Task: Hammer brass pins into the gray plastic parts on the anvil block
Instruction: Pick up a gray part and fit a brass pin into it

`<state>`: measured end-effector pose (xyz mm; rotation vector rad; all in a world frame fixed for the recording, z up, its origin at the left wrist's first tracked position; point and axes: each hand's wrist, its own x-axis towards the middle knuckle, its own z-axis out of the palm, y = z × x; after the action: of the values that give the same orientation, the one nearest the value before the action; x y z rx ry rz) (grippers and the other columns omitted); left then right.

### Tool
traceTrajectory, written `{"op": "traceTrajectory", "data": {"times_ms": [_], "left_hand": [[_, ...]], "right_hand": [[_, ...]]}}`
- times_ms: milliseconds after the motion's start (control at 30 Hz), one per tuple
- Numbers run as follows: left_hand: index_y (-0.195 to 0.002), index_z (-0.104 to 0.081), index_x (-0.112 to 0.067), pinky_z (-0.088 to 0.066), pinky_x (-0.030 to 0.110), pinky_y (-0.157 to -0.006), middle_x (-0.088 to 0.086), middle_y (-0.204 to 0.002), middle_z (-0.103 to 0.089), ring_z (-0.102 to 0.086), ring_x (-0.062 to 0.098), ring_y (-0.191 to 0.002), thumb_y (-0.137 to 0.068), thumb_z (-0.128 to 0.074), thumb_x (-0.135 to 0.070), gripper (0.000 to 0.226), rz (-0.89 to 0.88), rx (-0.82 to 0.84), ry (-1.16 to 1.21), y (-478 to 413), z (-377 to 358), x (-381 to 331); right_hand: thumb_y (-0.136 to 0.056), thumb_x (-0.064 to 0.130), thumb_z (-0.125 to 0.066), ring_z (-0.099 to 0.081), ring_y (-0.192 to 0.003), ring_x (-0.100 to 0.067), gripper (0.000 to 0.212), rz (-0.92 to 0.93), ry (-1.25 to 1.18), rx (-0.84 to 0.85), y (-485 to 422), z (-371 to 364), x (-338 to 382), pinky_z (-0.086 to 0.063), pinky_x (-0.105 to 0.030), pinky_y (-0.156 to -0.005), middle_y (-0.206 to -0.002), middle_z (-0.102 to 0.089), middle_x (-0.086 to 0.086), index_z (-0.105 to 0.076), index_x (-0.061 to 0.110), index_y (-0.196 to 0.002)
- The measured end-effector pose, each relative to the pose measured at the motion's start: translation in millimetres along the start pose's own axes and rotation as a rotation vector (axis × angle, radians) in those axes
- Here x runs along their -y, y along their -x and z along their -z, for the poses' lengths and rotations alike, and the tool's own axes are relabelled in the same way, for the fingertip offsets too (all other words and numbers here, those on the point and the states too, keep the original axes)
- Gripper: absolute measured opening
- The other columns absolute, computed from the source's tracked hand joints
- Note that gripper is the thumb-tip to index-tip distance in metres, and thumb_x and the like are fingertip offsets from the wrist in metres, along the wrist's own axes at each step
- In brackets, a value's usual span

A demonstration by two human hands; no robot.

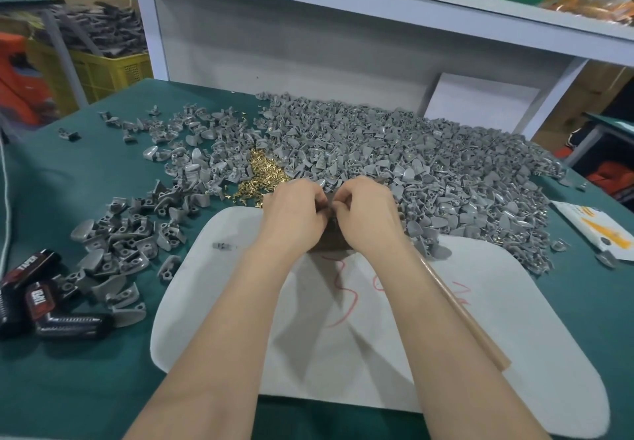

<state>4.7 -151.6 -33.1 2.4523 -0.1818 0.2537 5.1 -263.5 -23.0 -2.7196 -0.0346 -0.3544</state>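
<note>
My left hand (295, 220) and my right hand (368, 213) meet fingertip to fingertip over a dark brown anvil block (331, 244) on the white mat (514, 302). Both hands' fingers are curled. The left pinches a small gray plastic part at the block, mostly hidden by the fingers. The right holds a hammer close to its head; its wooden handle (463, 312) runs back under my forearm. A pile of brass pins (262, 175) lies just beyond my left hand. A large heap of gray plastic parts (429, 165) spreads behind and to the right.
More gray parts (130, 244) lie in a looser pile at left, with black cylinders (44, 302) near the left edge. One small gray piece (224, 245) sits on the mat. A printed packet (597, 230) lies at right. A white shelf unit (308, 27) stands behind the green table.
</note>
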Motion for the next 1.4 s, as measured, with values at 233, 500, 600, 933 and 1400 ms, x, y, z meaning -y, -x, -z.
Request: {"op": "traceTrajectory", "data": {"times_ms": [233,500,600,933,1400], "left_hand": [[-0.083,-0.065,-0.025,-0.041,0.036,-0.092,-0.002,-0.102,-0.066,-0.057,0.026,-0.105,-0.086,-0.063,-0.025,0.003,0.011,-0.002,-0.011,1.5,2.1,-0.7],[-0.074,-0.058,-0.029,-0.039,0.036,-0.09,-0.002,-0.1,-0.066,-0.055,0.025,-0.103,-0.087,-0.062,-0.023,0.015,-0.006,-0.004,-0.021,2.2,2.3,-0.9],[-0.075,-0.058,-0.029,-0.04,0.036,-0.091,-0.002,-0.101,-0.067,-0.056,0.026,-0.104,-0.087,-0.062,-0.022,0.015,-0.008,0.0,-0.016,2.7,2.2,-1.0],[-0.079,-0.063,-0.027,-0.044,0.037,-0.09,0.0,-0.099,-0.067,-0.057,0.027,-0.103,-0.086,-0.063,-0.023,0.008,-0.011,0.005,-0.007,2.0,2.5,0.2],[-0.084,-0.068,-0.022,-0.046,0.039,-0.089,0.0,-0.097,-0.068,-0.058,0.027,-0.101,-0.086,-0.063,-0.021,0.006,-0.024,-0.005,0.0,1.3,1.2,1.3]], "right_hand": [[-0.088,0.015,-0.059,-0.057,-0.096,-0.024,0.01,0.025,-0.143,-0.058,5.6,-9.3,-9.5,-0.041,-0.033,-0.088,-0.102,-0.06,-0.005,-0.069,0.013,-0.09],[-0.09,0.005,-0.056,-0.061,-0.09,-0.013,0.02,0.039,-0.377,-0.053,4.6,0.9,-26.3,-0.046,-0.024,-0.089,-0.1,-0.069,-0.002,-0.069,0.012,-0.103],[-0.089,0.006,-0.058,-0.061,-0.09,-0.014,0.02,0.094,-0.35,-0.058,6.9,-1.5,-25.0,-0.045,-0.022,-0.087,-0.101,-0.068,-0.003,-0.069,0.012,-0.104],[-0.083,0.003,-0.063,-0.059,-0.084,-0.02,0.016,0.218,-0.256,-0.087,9.6,-4.9,-20.7,-0.047,-0.036,-0.085,-0.092,-0.06,-0.005,-0.071,0.012,-0.093],[-0.086,0.01,-0.062,-0.057,-0.088,-0.025,0.01,0.176,-0.212,-0.076,6.9,-8.4,-19.8,-0.046,-0.041,-0.083,-0.095,-0.06,-0.006,-0.069,0.013,-0.092]]}}
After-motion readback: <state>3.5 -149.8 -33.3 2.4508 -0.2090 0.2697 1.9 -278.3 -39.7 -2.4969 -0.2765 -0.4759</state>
